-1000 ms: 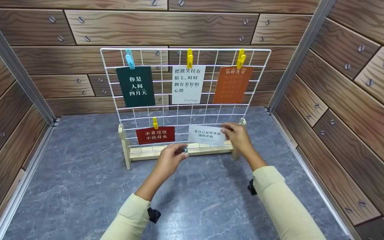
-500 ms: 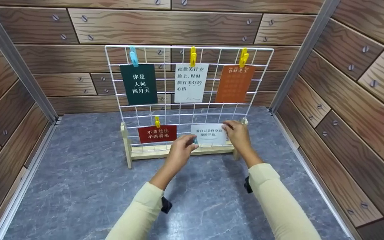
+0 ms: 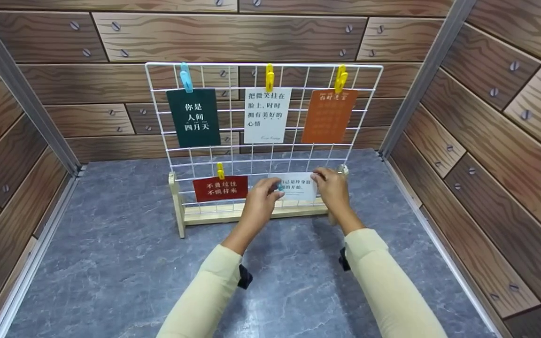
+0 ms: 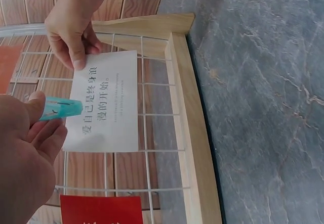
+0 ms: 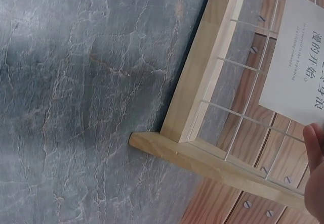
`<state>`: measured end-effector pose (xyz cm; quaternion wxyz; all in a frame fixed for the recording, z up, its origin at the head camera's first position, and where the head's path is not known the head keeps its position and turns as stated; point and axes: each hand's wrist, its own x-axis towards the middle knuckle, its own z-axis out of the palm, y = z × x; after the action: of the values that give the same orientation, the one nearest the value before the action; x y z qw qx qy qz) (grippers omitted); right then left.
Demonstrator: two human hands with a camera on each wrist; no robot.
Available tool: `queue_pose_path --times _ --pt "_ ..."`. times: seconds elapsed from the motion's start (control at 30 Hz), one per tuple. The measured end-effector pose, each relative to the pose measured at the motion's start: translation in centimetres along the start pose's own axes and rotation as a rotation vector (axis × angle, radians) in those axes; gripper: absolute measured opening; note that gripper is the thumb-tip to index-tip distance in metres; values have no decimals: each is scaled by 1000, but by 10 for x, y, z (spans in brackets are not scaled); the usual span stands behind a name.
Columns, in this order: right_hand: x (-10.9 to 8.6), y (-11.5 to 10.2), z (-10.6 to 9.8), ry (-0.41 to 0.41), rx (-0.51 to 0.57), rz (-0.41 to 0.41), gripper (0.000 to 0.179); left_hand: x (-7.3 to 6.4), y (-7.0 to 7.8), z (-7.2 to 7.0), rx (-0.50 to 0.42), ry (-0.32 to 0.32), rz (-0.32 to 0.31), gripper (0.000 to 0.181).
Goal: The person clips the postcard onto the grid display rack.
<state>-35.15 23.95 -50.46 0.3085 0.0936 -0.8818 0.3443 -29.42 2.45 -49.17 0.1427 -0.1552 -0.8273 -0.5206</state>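
Observation:
A white card (image 3: 299, 188) with printed characters lies against the lower right of a white wire grid (image 3: 251, 157). My right hand (image 3: 332, 188) pinches the card's right edge, as the left wrist view also shows. A light-blue clothespin (image 4: 61, 108) is pinched between the thumb and fingers of my left hand (image 3: 260, 199). Its tip overlaps the card near the upper edge in the left wrist view; whether it bites on the card cannot be told. Left of that hand, a red card (image 3: 221, 188) hangs from a small yellow clothespin (image 3: 220, 171).
Along the grid's top hang a dark green card (image 3: 193, 117), a white card (image 3: 266, 115) and an orange card (image 3: 329, 116), each under a clothespin. A wooden base (image 3: 214, 215) carries the grid on a grey marbled surface (image 3: 111, 263). Wood-patterned walls (image 3: 233, 37) enclose it.
My left hand has moved right and up with the light-blue clothespin, from below the white card to its upper left part. The right hand keeps its hold on the card, now slightly higher.

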Motion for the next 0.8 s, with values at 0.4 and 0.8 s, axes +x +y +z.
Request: queue_pose_path --times 0.4,0.8 --pt "-1 0 2 31 -47 -47 14 22 8 13 88 69 101 32" --pt "-2 -3 4 50 -63 -60 15 37 17 33 262 131 262 25"
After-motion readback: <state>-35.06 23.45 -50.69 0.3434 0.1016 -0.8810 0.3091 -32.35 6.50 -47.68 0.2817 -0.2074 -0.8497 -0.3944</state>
